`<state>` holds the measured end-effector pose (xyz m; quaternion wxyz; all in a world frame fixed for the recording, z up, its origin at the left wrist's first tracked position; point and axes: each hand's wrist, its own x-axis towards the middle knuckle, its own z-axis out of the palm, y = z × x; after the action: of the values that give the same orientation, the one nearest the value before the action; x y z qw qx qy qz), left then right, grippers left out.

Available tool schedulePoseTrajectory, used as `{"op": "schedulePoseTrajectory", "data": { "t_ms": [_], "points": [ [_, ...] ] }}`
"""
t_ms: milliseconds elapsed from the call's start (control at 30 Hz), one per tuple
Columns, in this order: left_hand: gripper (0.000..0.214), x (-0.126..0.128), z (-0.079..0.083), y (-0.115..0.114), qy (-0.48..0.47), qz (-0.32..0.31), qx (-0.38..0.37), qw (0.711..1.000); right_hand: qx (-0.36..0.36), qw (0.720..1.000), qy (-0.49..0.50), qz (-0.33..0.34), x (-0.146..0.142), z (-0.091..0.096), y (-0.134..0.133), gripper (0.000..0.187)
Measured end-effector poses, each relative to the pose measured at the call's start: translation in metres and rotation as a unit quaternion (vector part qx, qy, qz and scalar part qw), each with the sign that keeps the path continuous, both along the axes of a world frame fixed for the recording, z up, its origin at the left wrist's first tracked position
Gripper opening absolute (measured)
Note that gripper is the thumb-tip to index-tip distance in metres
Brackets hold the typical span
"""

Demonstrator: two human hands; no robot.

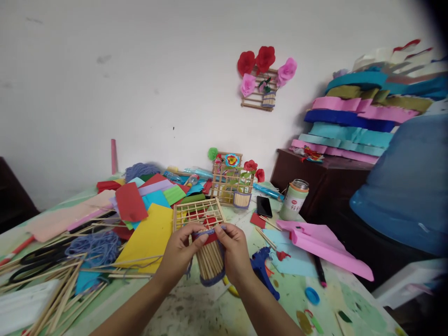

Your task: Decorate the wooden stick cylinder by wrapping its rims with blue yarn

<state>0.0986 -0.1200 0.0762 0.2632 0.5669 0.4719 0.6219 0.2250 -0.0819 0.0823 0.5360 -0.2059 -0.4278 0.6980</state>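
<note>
My left hand (180, 252) and my right hand (235, 252) both pinch a small basket of wooden sticks (210, 263) held just above the table. Blue-purple yarn (209, 231) runs along its top rim between my thumbs, and another band wraps its bottom. The basket sits at the lower end of a wooden stick grid frame (198, 213) that lies on the table. Fingers of both hands are closed on the basket's top edge.
Coloured paper sheets (149, 233), loose sticks (66, 294), yarn (94, 246) and scissors (33, 261) crowd the left. A blue glue gun (263, 270), pink paper (324, 245), a phone (264, 206), a jar (294, 199) and a finished flower frame (231, 179) lie to the right.
</note>
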Motion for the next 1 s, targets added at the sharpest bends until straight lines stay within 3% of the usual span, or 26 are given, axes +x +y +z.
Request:
{"op": "schedulePoseTrajectory", "data": {
  "t_ms": [233,433,767,1000],
  "points": [
    [0.017,0.003,-0.004,0.000,-0.042,-0.002,-0.018,0.999,0.003,0.999,-0.032,-0.039,-0.003,-0.001,-0.003,0.023],
    [0.017,0.004,-0.004,0.001,-0.043,0.004,-0.020,0.999,-0.007,0.999,-0.017,-0.031,-0.004,-0.005,-0.003,0.023],
    [0.016,0.000,-0.001,0.001,0.053,0.043,0.046,0.997,-0.034,0.999,0.018,0.009,0.000,0.004,-0.003,0.023],
    [0.012,-0.003,0.010,-0.003,0.115,0.015,0.092,0.989,-0.010,1.000,0.002,0.018,0.003,0.007,0.000,0.023]
  ]
}}
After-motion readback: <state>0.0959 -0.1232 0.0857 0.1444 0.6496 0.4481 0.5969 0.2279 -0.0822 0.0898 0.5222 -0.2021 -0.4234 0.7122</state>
